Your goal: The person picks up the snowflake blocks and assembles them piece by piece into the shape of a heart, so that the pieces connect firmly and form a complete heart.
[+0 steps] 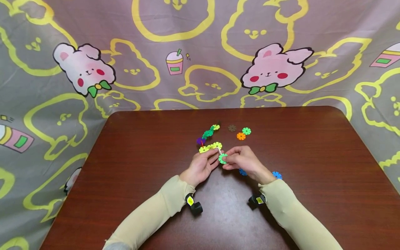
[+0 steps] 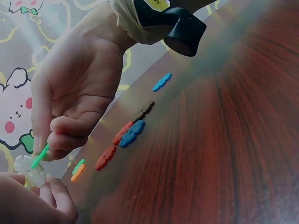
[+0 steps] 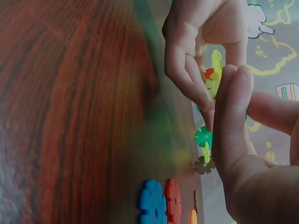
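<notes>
My left hand point(image 1: 201, 167) pinches the white snowflake disc point(image 2: 29, 169) at the end of a linked chain of notched plastic discs. Yellow discs point(image 1: 217, 145) sit beside the fingertips in that chain. Farther along it are a purple disc point(image 1: 201, 141), a teal disc point(image 1: 208, 133) and a yellow-green disc point(image 1: 216, 127). My right hand point(image 1: 245, 161) pinches a light green snowflake disc point(image 1: 222, 159), whose edge meets the white disc. Whether their slots interlock I cannot tell. In the right wrist view, my fingers hide this joint.
Behind the hands lie loose brown point(image 1: 232, 128), orange point(image 1: 241, 136) and green point(image 1: 246, 131) discs. Blue discs point(image 1: 276, 175) lie beneath and beside the right wrist. Red discs point(image 2: 105, 157) show in the left wrist view. A patterned curtain point(image 1: 200, 52) borders the brown table point(image 1: 140, 146).
</notes>
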`<state>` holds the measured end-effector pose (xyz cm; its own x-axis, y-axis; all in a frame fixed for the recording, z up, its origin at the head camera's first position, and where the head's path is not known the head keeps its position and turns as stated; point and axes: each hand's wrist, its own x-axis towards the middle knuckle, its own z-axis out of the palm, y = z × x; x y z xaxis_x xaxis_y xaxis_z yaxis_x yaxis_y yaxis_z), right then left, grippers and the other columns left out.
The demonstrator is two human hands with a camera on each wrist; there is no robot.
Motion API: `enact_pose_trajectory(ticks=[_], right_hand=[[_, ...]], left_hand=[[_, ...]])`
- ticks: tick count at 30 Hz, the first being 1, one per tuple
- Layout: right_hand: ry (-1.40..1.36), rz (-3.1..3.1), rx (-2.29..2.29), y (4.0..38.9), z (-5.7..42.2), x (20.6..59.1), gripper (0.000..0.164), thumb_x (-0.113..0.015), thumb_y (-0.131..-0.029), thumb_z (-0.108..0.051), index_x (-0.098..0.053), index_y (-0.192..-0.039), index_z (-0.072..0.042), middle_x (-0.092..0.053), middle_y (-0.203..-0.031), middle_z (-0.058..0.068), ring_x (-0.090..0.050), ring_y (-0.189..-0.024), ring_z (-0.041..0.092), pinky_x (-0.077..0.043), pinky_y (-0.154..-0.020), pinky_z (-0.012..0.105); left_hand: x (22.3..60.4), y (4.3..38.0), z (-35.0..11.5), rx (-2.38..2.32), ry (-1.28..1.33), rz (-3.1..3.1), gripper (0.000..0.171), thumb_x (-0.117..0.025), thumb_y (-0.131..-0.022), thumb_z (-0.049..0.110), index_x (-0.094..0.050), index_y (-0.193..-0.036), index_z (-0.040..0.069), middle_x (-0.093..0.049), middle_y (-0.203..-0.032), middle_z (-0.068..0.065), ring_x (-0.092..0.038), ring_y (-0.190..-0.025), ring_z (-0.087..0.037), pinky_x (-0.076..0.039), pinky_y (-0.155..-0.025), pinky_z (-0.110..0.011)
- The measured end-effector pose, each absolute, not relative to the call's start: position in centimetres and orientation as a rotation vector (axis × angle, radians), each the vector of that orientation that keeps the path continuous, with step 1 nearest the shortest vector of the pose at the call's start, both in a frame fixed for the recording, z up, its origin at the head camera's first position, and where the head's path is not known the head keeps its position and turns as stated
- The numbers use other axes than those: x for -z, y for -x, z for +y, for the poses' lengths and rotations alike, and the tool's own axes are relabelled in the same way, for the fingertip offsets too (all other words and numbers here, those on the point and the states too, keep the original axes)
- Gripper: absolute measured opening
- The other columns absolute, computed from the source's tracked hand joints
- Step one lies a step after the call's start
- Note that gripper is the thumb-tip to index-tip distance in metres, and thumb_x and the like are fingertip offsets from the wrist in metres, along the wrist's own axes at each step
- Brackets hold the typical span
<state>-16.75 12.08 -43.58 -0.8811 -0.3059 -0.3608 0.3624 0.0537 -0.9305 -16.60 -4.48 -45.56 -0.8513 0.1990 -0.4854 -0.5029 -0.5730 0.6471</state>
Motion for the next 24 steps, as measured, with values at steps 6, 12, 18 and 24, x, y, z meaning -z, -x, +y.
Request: enact_pose_trajectory(ticks=[6, 12, 18, 24], right_hand=[[-0.11, 1.888, 1.876, 16.72, 11.66, 43.52, 0.025, -0.063, -0.088, 0.0, -0.054, -0.105, 0.016, -0.066, -0.077, 0.007, -0.068, -0.06, 0.013, -0.058, -0.065, 0.027], [-0.128, 1.878, 1.891, 16.8, 11.52, 43.37, 0.023, -0.062, -0.088, 0.002, -0.053, -0.104, 0.017, -0.066, -0.077, 0.007, -0.067, -0.06, 0.011, -0.058, -0.065, 0.026], [-0.153, 1.861, 1.903, 16.92, 11.36, 43.33, 0.022, -0.062, -0.087, 0.004, -0.053, -0.103, 0.016, -0.065, -0.076, 0.008, -0.066, -0.059, 0.011, -0.058, -0.064, 0.026], [-0.185, 1.851, 1.924, 16.95, 11.1, 43.31, 0.024, -0.062, -0.087, 0.005, -0.052, -0.105, 0.017, -0.065, -0.079, 0.009, -0.066, -0.06, 0.01, -0.058, -0.063, 0.024]], left_hand=[[45.7, 16.75, -4.21, -2.453, 0.541, 1.149, 0.026, -0.054, -0.097, 0.009, -0.058, -0.122, 0.001, -0.059, -0.13, -0.018, -0.063, -0.114, -0.025, -0.042, -0.108, -0.039], [45.83, 16.89, -3.93, -2.456, 0.548, 1.152, 0.035, -0.051, -0.099, 0.006, -0.05, -0.132, -0.004, -0.047, -0.142, -0.026, -0.049, -0.131, -0.034, -0.041, -0.108, -0.038], [45.95, 16.94, -3.96, -2.453, 0.537, 1.169, 0.038, -0.05, -0.099, 0.006, -0.048, -0.135, -0.008, -0.047, -0.142, -0.026, -0.047, -0.132, -0.035, -0.039, -0.11, -0.039], [46.12, 16.91, -4.03, -2.465, 0.548, 1.146, 0.038, -0.051, -0.098, 0.004, -0.048, -0.135, -0.008, -0.047, -0.141, -0.026, -0.049, -0.13, -0.033, -0.04, -0.108, -0.038]])
